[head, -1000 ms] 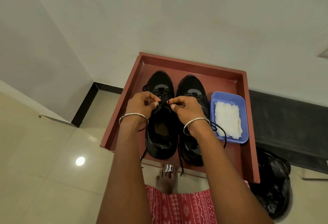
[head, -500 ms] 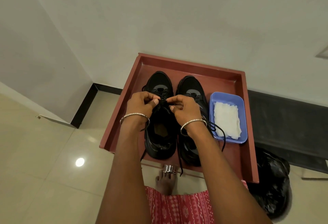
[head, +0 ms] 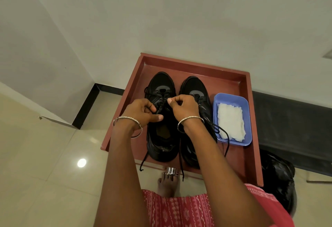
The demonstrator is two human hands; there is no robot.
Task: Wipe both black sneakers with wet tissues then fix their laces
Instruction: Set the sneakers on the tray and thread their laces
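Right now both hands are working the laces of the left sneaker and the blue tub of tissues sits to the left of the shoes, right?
Not quite: the head view shows the blue tub right of the shoes. Both hands, left hand and right hand, do pinch the left sneaker's laces.

I see a red tray point(head: 251, 136) on a cream tiled floor point(head: 45, 172), with a black bag point(head: 276, 176) beside it.

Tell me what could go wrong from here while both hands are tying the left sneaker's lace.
1. The left sneaker's lace ends hang over the red tray's front edge; they may snag or come up uneven when pulled.
2. The right sneaker's loose lace trails by the blue tub of tissues; the right hand could drag it, likely shifting the tub.
3. The left hand pinches near the knot, so the grip might slip.
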